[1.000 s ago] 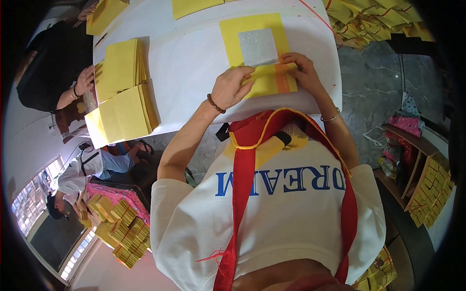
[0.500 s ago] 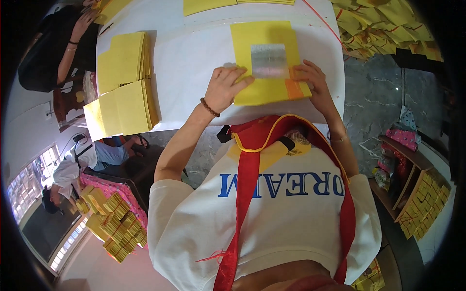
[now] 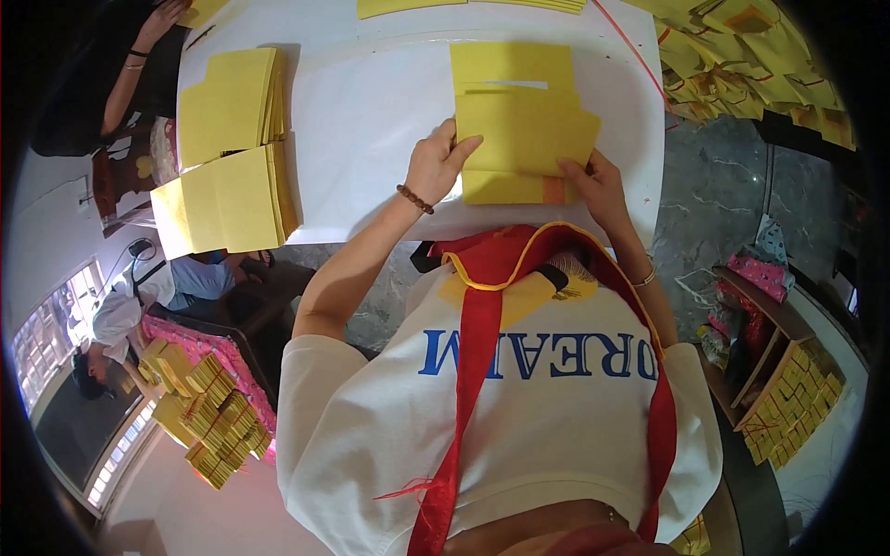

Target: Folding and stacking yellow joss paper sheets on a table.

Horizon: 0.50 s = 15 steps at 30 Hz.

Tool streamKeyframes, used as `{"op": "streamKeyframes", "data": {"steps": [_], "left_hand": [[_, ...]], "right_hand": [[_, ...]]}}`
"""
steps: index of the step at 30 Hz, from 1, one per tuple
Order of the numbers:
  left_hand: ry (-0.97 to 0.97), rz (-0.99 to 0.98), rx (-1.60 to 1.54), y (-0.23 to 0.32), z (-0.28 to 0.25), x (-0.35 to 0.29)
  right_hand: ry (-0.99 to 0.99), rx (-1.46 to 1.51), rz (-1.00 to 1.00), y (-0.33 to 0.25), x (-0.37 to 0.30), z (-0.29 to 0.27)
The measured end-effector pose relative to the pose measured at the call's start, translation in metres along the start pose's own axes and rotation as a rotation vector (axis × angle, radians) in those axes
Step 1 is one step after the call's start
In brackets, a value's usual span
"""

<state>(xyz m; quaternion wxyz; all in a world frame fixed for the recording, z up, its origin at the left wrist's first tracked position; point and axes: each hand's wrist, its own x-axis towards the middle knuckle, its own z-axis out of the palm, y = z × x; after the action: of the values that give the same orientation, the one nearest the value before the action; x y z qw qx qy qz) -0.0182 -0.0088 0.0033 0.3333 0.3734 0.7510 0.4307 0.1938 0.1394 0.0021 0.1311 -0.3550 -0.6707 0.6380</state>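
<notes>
In front of me on the white-covered table lies yellow paper point(image 3: 514, 65), with an orange patch point(image 3: 553, 190) at its lower right. Across its middle sits another yellow layer point(image 3: 524, 130), its right end slanting out; whether this is a fold or a separate sheet I cannot tell. A thin pale strip of the silver square point(image 3: 515, 84) shows above that layer. My left hand point(image 3: 439, 165) holds the left edge, thumb on top. My right hand point(image 3: 595, 182) pinches the lower right edge with its thumb over the paper.
Stacks of yellow paper point(image 3: 236, 199) stand on the table's left side, and more sheets point(image 3: 519, 6) lie at its far edge. A yellow paper heap point(image 3: 742, 65) fills the far right. A co-worker's arm point(image 3: 125, 88) reaches in at far left; another person point(image 3: 120, 315) sits below.
A yellow layer now covers nearly all of the silver square, which was in plain sight before. My left hand has shifted from on the paper to its left edge; my right hand is slightly lower.
</notes>
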Motion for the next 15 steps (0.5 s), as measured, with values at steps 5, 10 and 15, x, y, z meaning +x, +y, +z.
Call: {"op": "streamKeyframes", "data": {"steps": [5, 10, 15], "left_hand": [[0.047, -0.122, 0.197, 0.003, 0.008, 0.010], [0.033, -0.136, 0.301, 0.004, 0.005, 0.018], [0.076, -0.137, 0.249, -0.004, 0.009, 0.021]], "right_hand": [[0.149, -0.024, 0.017, 0.007, 0.013, 0.009], [0.328, 0.038, 0.024, -0.010, 0.009, 0.023], [0.235, -0.226, 0.057, -0.005, 0.012, 0.019]]}}
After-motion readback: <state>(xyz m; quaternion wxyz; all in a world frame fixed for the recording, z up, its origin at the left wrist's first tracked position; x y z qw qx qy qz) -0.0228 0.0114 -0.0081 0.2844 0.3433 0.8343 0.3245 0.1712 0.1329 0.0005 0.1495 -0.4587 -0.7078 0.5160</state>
